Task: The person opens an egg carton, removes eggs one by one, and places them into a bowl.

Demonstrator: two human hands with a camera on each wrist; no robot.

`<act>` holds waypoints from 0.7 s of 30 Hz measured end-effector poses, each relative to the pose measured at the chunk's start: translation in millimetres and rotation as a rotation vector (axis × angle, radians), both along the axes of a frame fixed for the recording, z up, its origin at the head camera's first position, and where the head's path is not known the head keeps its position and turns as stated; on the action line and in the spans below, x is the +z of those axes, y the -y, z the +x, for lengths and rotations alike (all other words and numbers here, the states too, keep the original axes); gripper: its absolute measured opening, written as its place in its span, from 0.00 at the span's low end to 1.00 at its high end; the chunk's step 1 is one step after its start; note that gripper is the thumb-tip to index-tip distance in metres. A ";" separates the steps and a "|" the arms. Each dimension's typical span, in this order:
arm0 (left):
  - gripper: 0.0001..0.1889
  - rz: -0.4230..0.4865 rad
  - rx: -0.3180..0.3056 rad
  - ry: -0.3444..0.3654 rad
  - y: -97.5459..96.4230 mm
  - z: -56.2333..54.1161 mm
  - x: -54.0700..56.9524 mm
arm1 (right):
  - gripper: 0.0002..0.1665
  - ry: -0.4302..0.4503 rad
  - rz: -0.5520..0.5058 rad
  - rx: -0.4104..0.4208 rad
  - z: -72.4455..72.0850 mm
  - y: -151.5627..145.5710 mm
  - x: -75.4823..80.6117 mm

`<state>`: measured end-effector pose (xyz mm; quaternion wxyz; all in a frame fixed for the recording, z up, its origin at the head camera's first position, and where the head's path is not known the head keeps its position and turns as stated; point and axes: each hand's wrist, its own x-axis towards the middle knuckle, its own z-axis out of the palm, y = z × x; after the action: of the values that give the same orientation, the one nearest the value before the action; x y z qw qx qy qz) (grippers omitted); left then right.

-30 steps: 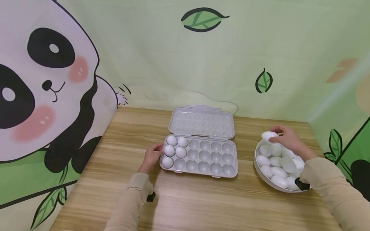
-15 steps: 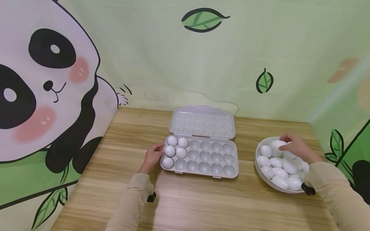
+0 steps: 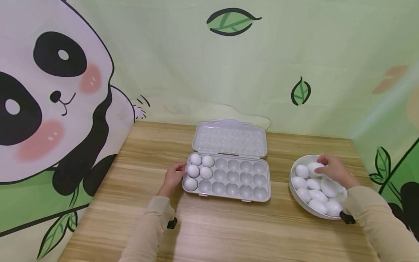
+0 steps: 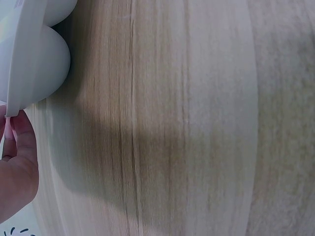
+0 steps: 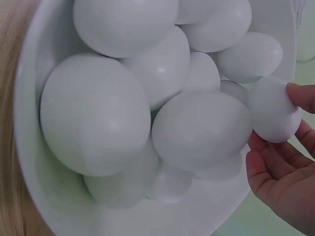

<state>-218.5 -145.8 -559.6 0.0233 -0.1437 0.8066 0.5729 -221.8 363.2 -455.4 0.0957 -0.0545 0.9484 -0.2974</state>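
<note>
A pale grey egg box [image 3: 226, 198] lies on the table with its lid [image 3: 230, 140] folded back. Several white eggs [image 3: 193, 171] fill cups at its left end; the other cups are bare. My left hand [image 3: 173, 178] pinches the box's left rim between thumb and fingers, as the left wrist view also shows at the tray edge [image 4: 15, 64]. To the right, a white bowl [image 3: 298, 204] holds many white eggs. At its far side my right hand [image 3: 335, 171] grips one egg [image 5: 273, 110] between thumb and fingertips, low among the others.
The wooden table [image 3: 229, 233] carries both containers, with a gap of bare wood between them. A printed cloth [image 3: 183, 65] with a panda and leaves hangs behind and along the sides. Black wrist cameras [image 3: 171, 222] sit under both sleeves.
My right hand has gone from above the bowl's far left rim, where it held an egg, down and rightward into the bowl, still gripping an egg. My left hand stays at the box.
</note>
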 end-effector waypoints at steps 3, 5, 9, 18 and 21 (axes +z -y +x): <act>0.18 -0.001 -0.001 0.003 0.0 0.0 -0.2 | 0.23 -0.010 0.018 -0.012 -0.5 -0.6 -3.2; 0.18 -0.002 -0.001 0.004 -0.2 0.3 0.5 | 0.23 -0.013 0.024 -0.019 -0.8 -1.2 -5.4; 0.18 -0.007 -0.002 -0.004 -1.0 1.0 3.0 | 0.23 -0.010 0.036 -0.029 0.2 -0.5 -6.9; 0.18 -0.003 0.002 0.003 -1.1 1.1 2.7 | 0.27 -0.004 0.062 -0.057 4.1 3.9 -8.0; 0.18 0.002 0.002 0.009 -0.6 0.4 1.6 | 0.28 0.005 0.074 -0.060 3.9 4.0 -9.9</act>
<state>-218.1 -145.2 -558.0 0.0263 -0.1471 0.8057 0.5732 -217.9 359.2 -465.3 0.0911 -0.0219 0.9597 -0.2649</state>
